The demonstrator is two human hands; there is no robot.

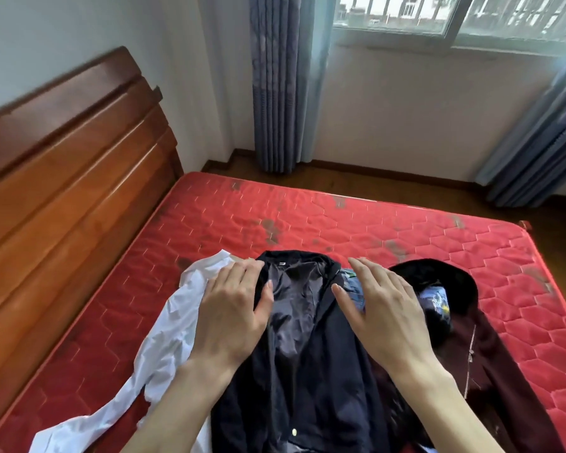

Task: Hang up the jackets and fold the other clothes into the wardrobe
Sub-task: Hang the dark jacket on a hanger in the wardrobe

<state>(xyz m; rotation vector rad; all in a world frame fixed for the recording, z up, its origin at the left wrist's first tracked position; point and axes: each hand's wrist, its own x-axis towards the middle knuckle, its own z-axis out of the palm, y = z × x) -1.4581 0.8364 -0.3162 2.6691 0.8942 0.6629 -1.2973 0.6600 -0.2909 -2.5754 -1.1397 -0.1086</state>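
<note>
Clearly little is getting done yet: nearest the camera, the left hand [232,315] and right hand [386,315] are hovering flat, fingers straight, gripping nothing, over the dark navy jacket [307,354] lying open on the red mattress [340,217]. Beside it, a white shirt [174,322] and a maroon garment [490,354] are lying unfolded. Beyond, no wardrobe is showing, so hanging and folding are all waiting.

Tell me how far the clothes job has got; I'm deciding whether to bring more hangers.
Nothing looks done: no wardrobe or hanger shows. In hand: left hand and right hand flat over the dark navy jacket. Left: white garment and maroon jacket, unfolded on the red mattress.
</note>
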